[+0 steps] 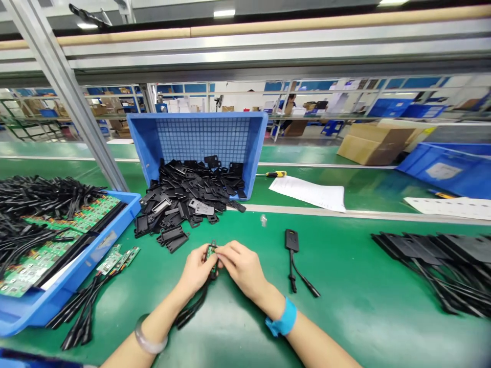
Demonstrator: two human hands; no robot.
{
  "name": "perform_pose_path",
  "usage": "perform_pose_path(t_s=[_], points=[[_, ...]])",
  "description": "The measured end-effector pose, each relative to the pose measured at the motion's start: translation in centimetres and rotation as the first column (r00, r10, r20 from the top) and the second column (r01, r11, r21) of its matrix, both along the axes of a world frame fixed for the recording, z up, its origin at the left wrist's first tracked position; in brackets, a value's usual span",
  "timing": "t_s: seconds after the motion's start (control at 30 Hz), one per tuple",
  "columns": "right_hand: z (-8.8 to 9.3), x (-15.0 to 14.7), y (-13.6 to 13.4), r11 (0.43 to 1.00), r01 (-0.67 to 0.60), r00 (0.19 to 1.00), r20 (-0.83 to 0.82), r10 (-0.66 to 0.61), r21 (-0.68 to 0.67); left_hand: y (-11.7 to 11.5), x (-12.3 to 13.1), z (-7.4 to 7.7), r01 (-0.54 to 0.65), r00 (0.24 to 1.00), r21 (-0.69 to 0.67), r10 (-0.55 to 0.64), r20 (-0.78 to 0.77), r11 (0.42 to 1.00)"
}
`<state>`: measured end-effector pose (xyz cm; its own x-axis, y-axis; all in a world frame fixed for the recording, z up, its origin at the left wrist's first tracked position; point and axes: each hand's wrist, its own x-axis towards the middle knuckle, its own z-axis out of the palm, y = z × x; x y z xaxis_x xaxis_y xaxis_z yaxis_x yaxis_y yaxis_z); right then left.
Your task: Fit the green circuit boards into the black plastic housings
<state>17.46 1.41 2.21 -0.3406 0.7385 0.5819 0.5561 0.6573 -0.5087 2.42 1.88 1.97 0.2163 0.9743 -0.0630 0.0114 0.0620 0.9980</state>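
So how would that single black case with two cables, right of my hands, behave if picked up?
The black case looks like moulded plastic, so it's probably stiff. Its two cables are slim and splay apart, so they'd likely dangle.

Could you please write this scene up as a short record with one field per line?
Left hand: holds a green circuit board with black cables
Right hand: fingertips at the same board; whether they pinch it is unclear
Left side: blue tray of boards and cables
Ahead: blue bin on its side, black plastic parts spilling out
Right side: single cabled black unit, row of similar units farther right
Behind: screwdriver, white sheet
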Motion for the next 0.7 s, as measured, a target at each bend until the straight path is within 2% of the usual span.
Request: perform_pose_path(t_s=[0.1, 0.23, 0.43, 0.7], points=[[-0.21, 0.42, 0.35, 0.985, 0.016, 0.978, 0.203, -0.051, 0.17, -0.06, -0.05, -0.66, 0.085, 0.987, 0.048, -0.077, -0.139, 0.995], [-0.36, 0.48, 0.81, 0.967, 0.011, 0.938, 0.333, -0.099, 0.256, 0.21, -0.28, -0.93, 0.162, 0.954, 0.081, -0.135, -0.266, 0.983], [-0.28, 0.5, 0.98, 0.976, 0.017, 0.932, 0.349, -0.093, 0.216, 0.57, -0.28, -0.61, 0.201, 0.93, 0.032, -0.18, -0.32, 0.979], [-0.26, 0.6, 0.86, 0.987, 0.024, 0.933, 0.35, -0.079, 0.159, 0.75, -0.36, -0.93, 0.23, 0.916, 0.028, -0.207, -0.345, 0.973]])
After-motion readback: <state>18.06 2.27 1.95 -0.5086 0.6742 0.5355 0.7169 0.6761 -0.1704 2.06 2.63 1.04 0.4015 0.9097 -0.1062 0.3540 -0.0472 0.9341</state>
